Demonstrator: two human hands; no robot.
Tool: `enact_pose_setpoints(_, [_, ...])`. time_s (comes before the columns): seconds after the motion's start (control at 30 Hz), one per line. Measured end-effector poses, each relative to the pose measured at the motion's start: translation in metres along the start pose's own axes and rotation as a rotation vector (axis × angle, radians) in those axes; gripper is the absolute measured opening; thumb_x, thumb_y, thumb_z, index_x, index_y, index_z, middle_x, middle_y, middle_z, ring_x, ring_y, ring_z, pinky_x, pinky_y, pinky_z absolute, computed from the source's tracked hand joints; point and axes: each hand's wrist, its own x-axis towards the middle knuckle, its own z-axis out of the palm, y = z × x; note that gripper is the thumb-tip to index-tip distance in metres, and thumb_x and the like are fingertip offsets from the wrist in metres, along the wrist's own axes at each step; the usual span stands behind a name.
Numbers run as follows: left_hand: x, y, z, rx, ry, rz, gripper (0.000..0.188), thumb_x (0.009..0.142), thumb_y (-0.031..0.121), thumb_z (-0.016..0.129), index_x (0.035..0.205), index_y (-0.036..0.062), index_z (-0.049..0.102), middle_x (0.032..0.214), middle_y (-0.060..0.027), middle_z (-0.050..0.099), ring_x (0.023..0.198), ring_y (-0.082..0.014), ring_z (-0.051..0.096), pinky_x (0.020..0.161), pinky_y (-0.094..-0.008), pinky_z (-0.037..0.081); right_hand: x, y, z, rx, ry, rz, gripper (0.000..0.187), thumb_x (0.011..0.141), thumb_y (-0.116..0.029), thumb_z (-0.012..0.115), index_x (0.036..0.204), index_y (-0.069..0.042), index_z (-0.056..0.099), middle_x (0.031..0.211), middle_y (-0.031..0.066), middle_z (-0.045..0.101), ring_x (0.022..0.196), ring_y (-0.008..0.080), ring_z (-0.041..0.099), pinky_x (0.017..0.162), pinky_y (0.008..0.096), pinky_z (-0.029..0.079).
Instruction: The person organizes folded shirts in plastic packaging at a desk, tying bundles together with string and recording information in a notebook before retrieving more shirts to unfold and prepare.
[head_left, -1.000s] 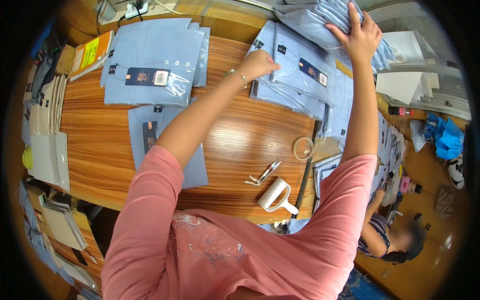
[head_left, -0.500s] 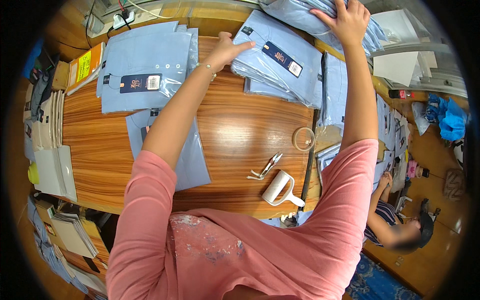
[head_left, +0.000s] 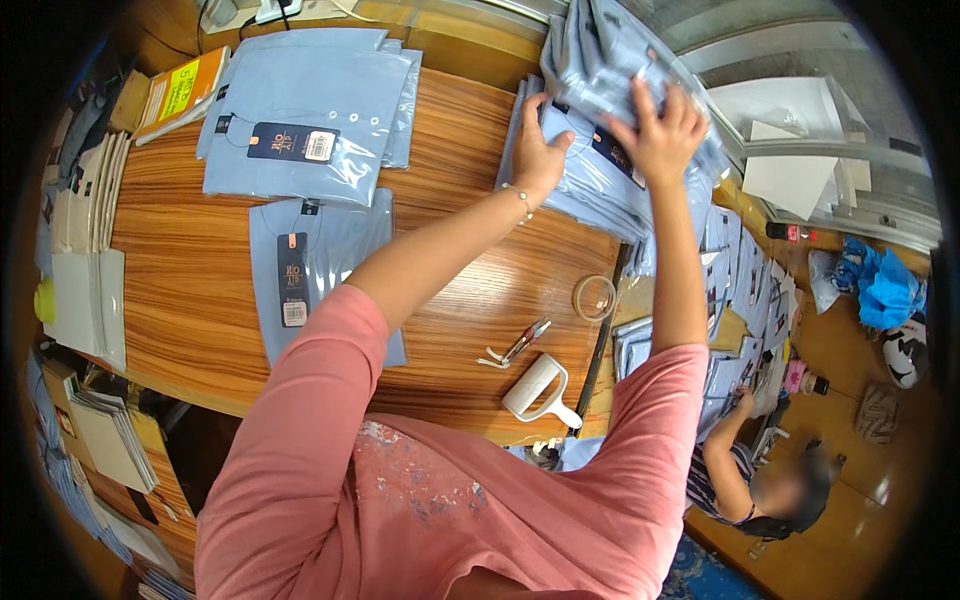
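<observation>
Folded blue shirts in clear bags lie in a stack point(head_left: 590, 178) at the back right of the table. My left hand point(head_left: 542, 158) rests against the stack's left edge, thumb and fingers apart. More bagged blue shirts point(head_left: 610, 50) lie on top, tilted toward the window side. On their near side is my right hand point(head_left: 664, 138), its fingers spread and slightly blurred. A dark hang tag point(head_left: 618, 155) shows on the shirt beneath, partly covered by the right hand.
At left lie another pile of bagged shirts point(head_left: 300, 90) and a single bagged shirt point(head_left: 335, 250). Near the front are thread snips point(head_left: 524, 342), a lint roller point(head_left: 535, 388) and a tape roll point(head_left: 594, 298). A co-worker point(head_left: 735, 470) sits at right beside more shirts.
My left hand has moved right along with the lower stack. My right hand has come nearer, and the upper shirts now sit tilted over the stack. The view has shifted slightly.
</observation>
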Motion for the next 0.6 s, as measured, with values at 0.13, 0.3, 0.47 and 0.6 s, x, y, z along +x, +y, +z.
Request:
enact_pose_setpoints(0.13, [-0.016, -0.006, 0.006, -0.123, 0.057, -0.065, 0.055, 0.074, 0.005, 0.067, 0.121, -0.0005, 0.037, 0.116, -0.0224, 0.052, 0.108, -0.0349, 0.051, 0.091, -0.0371, 0.039, -0.043, -0.029, -0.003, 0.092, -0.134, 0.076, 0.057, 0.068, -0.060, 0.062, 0.117, -0.033, 0.057, 0.115, 0.0099, 0.049, 0.108, 0.0278, 0.044, 0.088, 0.0455, 0.032])
enact_pose_setpoints(0.3, [-0.012, 0.004, -0.007, -0.050, 0.041, -0.143, 0.059, 0.074, 0.003, 0.067, 0.121, -0.0012, 0.033, 0.112, -0.0249, 0.052, 0.106, -0.0352, 0.051, 0.090, -0.0373, 0.039, -0.023, -0.033, -0.040, 0.331, -0.149, 0.185, 0.054, 0.065, -0.053, 0.068, 0.114, -0.031, 0.061, 0.116, 0.0099, 0.049, 0.109, 0.0290, 0.044, 0.090, 0.0439, 0.031])
enact_pose_setpoints(0.47, [-0.004, 0.014, -0.052, -0.044, -0.409, -0.260, 0.066, 0.086, 0.023, 0.057, 0.135, -0.0017, 0.020, 0.129, -0.0226, 0.039, 0.120, -0.0285, 0.040, 0.094, -0.0354, 0.039, -0.103, -0.041, -0.086, 0.698, -0.171, 1.016, 0.019, 0.083, -0.022, 0.064, 0.092, -0.006, 0.067, 0.081, 0.0092, 0.059, 0.076, 0.0167, 0.055, 0.071, 0.0275, 0.043])
enact_pose_setpoints(0.6, [-0.045, 0.010, -0.082, 0.047, -0.273, -0.132, 0.077, 0.082, 0.022, 0.062, 0.137, -0.0039, 0.015, 0.136, -0.0319, 0.024, 0.129, -0.0379, 0.025, 0.106, -0.0423, 0.022, -0.144, -0.050, -0.095, 1.291, -1.059, 1.131, 0.025, 0.085, -0.023, 0.061, 0.087, 0.002, 0.064, 0.063, 0.0042, 0.057, 0.060, 0.0121, 0.051, 0.058, 0.0261, 0.042])
